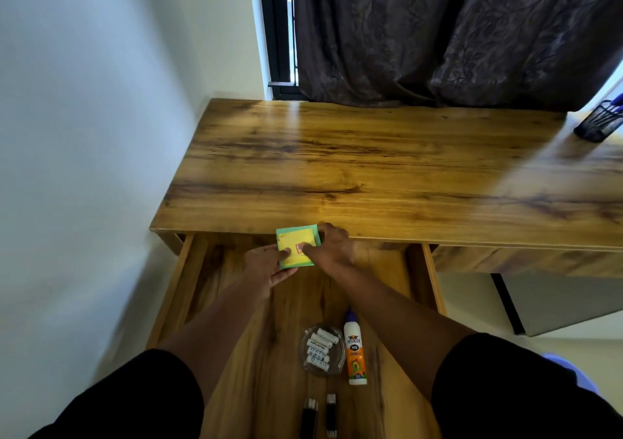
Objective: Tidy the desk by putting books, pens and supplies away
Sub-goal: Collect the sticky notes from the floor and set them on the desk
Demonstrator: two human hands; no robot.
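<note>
Yellow and green sticky-note pads, stacked as one small square bundle, sit between my two hands above the back of the open drawer, just under the front edge of the table. My left hand pinches the bundle's near left corner, thumb on top. My right hand grips its right side, fingers curled over the far right corner and the thumb pressing the yellow face. Both hands are closed on the bundle; neither is spread wide.

I judge the step in hand to be laying these pads down inside the drawer. To do it well, I would lower the bundle flat onto the bare drawer floor near the back, keep both layers squared so the yellow pad does not slide off the green one, and let go only once it rests.

The bundle is nearly square, so it has no strong long axis. Its flat face points up toward the camera, tilted slightly, with its edges turned a little off the drawer's sides.

Nearer the drawer's front lie a clear round dish of white batteries, a white and orange glue bottle just right of it with its blue cap pointing to the back, and two dark small items that I cannot identify. A black mesh pen holder stands at the table's far right corner.
</note>
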